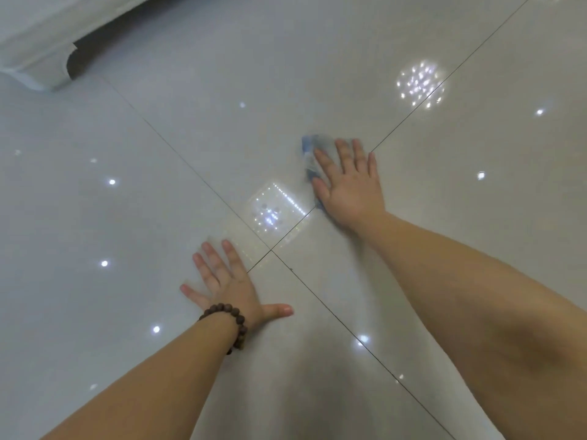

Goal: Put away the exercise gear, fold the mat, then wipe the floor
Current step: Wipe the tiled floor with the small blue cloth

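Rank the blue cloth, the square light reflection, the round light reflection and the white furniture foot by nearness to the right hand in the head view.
From the right hand:
1. Blue cloth, pressed under its fingers.
2. Square light reflection, just left, at the tile joint.
3. Round light reflection, up and right.
4. White furniture foot, far upper left.

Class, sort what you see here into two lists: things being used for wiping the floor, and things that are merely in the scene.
In use:
right hand, pressing flat on the cloth
blue cloth
tiled floor
left hand, flat on the floor

Merely there:
pale furniture base, top left
bead bracelet on the left wrist
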`<state>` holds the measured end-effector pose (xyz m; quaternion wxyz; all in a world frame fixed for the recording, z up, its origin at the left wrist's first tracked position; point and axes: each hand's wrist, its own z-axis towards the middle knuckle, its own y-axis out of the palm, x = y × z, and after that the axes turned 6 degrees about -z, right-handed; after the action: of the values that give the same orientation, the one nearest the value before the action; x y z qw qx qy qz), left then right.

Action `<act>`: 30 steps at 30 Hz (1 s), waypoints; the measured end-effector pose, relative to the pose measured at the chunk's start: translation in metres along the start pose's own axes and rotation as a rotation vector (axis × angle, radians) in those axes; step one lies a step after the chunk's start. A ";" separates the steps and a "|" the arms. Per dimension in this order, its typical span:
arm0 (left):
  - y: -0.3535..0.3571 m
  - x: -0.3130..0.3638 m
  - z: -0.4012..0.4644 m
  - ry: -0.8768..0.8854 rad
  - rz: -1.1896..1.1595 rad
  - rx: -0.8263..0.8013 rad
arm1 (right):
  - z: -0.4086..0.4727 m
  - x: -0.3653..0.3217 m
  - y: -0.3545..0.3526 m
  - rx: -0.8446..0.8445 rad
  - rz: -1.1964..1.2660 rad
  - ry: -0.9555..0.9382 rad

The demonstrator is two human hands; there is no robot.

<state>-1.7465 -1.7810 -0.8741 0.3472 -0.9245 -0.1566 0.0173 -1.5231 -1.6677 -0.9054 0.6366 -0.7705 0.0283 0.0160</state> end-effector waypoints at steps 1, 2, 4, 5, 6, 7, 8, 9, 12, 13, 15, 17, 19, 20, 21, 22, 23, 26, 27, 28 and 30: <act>0.000 -0.001 0.000 0.000 -0.002 0.001 | -0.005 0.001 0.001 -0.005 -0.012 -0.003; 0.000 -0.001 0.000 -0.003 -0.012 0.001 | -0.028 0.002 0.004 0.009 -0.027 -0.041; 0.000 0.000 0.000 0.000 -0.037 0.002 | -0.114 0.003 0.015 0.018 -0.049 -0.181; -0.001 0.000 0.000 -0.001 -0.042 0.004 | -0.162 0.003 0.020 -0.005 -0.046 -0.248; -0.001 0.000 0.000 -0.008 -0.041 0.003 | -0.200 0.004 0.024 -0.022 -0.059 -0.304; -0.002 0.000 -0.001 -0.013 -0.041 -0.003 | -0.220 0.005 0.025 -0.039 -0.068 -0.343; -0.002 -0.001 -0.001 -0.009 -0.043 -0.009 | -0.217 0.006 0.025 -0.057 -0.063 -0.378; -0.002 -0.002 -0.002 0.004 -0.045 -0.012 | -0.197 -0.001 0.024 -0.071 -0.069 -0.406; -0.001 -0.004 -0.003 0.029 -0.076 -0.008 | -0.089 -0.063 0.016 -0.010 -0.063 -0.440; 0.000 -0.004 -0.003 0.033 -0.083 -0.003 | -0.049 -0.089 0.011 -0.030 -0.049 -0.404; 0.001 -0.006 -0.004 0.047 -0.081 0.009 | 0.005 -0.133 -0.001 -0.062 -0.037 -0.322; 0.000 -0.010 -0.005 0.079 -0.081 0.025 | 0.001 -0.139 0.001 -0.067 -0.099 -0.314; -0.003 -0.017 -0.008 0.119 -0.105 0.046 | -0.059 -0.105 0.009 -0.056 -0.126 -0.396; -0.006 -0.025 -0.007 0.132 -0.117 0.083 | -0.098 -0.084 0.014 -0.042 -0.120 -0.422; -0.010 -0.035 -0.006 0.125 -0.121 0.126 | -0.135 -0.066 0.019 -0.034 -0.114 -0.432; -0.015 -0.046 -0.004 0.098 -0.121 0.157 | -0.165 -0.051 0.024 -0.031 -0.131 -0.441; -0.019 -0.056 -0.001 0.065 -0.117 0.165 | -0.182 -0.040 0.029 -0.039 -0.156 -0.445; -0.023 -0.073 0.005 0.034 -0.107 0.086 | -0.181 -0.042 0.031 -0.074 -0.200 -0.443; -0.022 -0.073 0.008 0.035 -0.108 0.070 | -0.172 -0.048 0.030 -0.069 -0.203 -0.443; -0.021 -0.073 0.010 0.035 -0.109 0.062 | -0.160 -0.055 0.027 -0.075 -0.190 -0.441; -0.020 -0.071 0.011 0.038 -0.116 0.060 | -0.125 -0.080 0.023 -0.058 -0.152 -0.411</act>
<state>-1.8213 -1.7814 -0.8750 0.3781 -0.9032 -0.2025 -0.0157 -1.6058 -1.7931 -0.8992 0.6061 -0.7688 -0.1609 0.1256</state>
